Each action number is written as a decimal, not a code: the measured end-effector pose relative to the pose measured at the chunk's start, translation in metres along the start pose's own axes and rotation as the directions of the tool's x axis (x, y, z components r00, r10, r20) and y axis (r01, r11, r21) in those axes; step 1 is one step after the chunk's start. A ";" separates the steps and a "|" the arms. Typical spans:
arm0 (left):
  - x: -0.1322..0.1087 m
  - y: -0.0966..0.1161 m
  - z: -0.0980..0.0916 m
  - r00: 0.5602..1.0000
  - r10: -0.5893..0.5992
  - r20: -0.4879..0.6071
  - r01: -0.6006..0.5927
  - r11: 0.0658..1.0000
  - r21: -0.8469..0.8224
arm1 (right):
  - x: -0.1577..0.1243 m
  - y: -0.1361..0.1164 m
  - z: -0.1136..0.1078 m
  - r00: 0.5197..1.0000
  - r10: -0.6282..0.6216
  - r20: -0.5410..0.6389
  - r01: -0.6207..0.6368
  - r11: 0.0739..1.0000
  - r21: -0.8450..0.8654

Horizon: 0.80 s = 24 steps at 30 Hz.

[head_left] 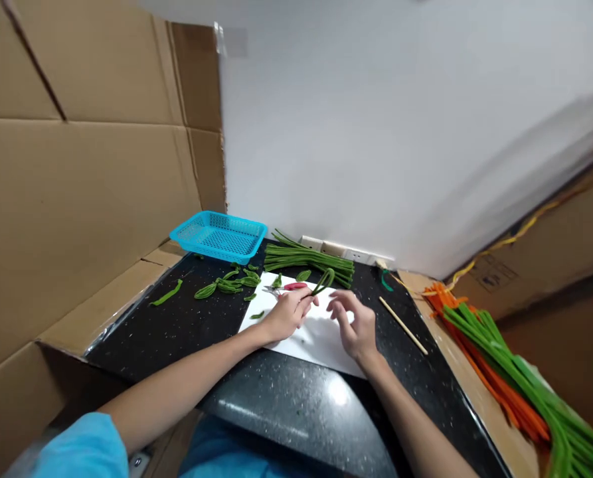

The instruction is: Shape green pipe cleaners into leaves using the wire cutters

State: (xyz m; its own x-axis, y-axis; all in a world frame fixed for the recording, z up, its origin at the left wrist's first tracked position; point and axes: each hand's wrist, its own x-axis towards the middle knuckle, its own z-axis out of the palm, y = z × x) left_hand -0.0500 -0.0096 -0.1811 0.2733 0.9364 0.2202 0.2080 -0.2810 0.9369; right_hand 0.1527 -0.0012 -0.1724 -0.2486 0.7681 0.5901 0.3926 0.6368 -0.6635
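Observation:
My left hand is closed on a green pipe cleaner bent into a loop, which sticks up past the fingertips. To its right, my right hand hovers over the white paper with fingers curved and apart, holding nothing I can see. Scissors with red handles lie on the paper just behind my left hand and are partly hidden by it. Small green leaf-shaped pieces of bent pipe cleaner are scattered left of the paper, and a few rest on it. Behind the paper lies a bundle of green pipe cleaners.
A blue plastic basket stands at the back left of the black countertop. A wooden stick lies on the right. Orange pipe cleaners and longer green ones rest on cardboard at far right. Cardboard panels wall the left.

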 end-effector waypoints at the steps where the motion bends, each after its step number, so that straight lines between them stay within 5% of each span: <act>1: -0.001 -0.001 -0.002 0.998 0.032 0.047 -0.036 0.995 0.089 | 0.004 0.003 -0.001 0.997 0.079 -0.005 -0.078 0.993 0.083; 6: -0.001 -0.003 -0.015 0.982 0.098 0.164 -0.159 0.893 0.421 | 0.016 0.021 -0.018 0.914 0.192 0.358 -0.323 0.879 0.352; 10: -0.003 0.000 -0.025 0.973 0.098 0.207 -0.206 0.775 0.598 | 0.014 0.033 -0.029 0.917 0.202 0.344 -0.326 0.876 0.355; 16: -0.010 0.004 -0.029 0.955 0.069 0.289 -0.261 0.659 0.705 | 0.008 0.029 -0.015 0.946 0.055 0.321 -0.101 0.987 0.129; 24: -0.010 0.010 -0.018 0.947 0.029 0.319 -0.281 0.552 0.785 | 0.003 0.022 0.002 0.908 -0.052 0.415 0.050 0.999 0.016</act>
State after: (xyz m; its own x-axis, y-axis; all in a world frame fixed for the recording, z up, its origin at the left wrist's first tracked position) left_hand -0.0680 -0.0180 -0.1689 0.5648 0.8118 0.1485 0.7752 -0.5836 0.2419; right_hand 0.1591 0.0148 -0.1861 -0.6135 0.6923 0.3800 0.3658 0.6756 -0.6401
